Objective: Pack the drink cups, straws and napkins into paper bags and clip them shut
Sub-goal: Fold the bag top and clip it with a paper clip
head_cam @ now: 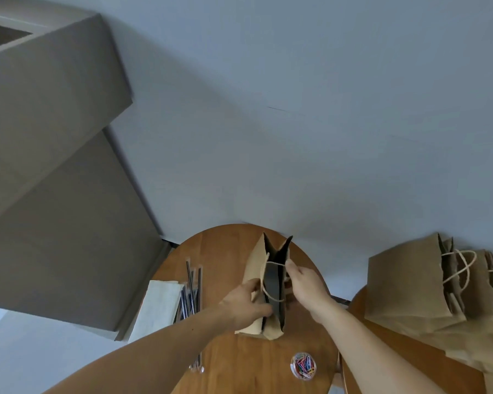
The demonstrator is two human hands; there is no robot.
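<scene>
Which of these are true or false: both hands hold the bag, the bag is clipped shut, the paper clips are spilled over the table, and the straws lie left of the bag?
1. Both hands hold the paper bag. True: left hand and right hand grip its mouth.
2. The bag is clipped shut. False: it stands open.
3. The paper clips are spilled. False: they sit in a small clear tub.
4. The straws lie left of the bag. True, beside the napkins.
</scene>
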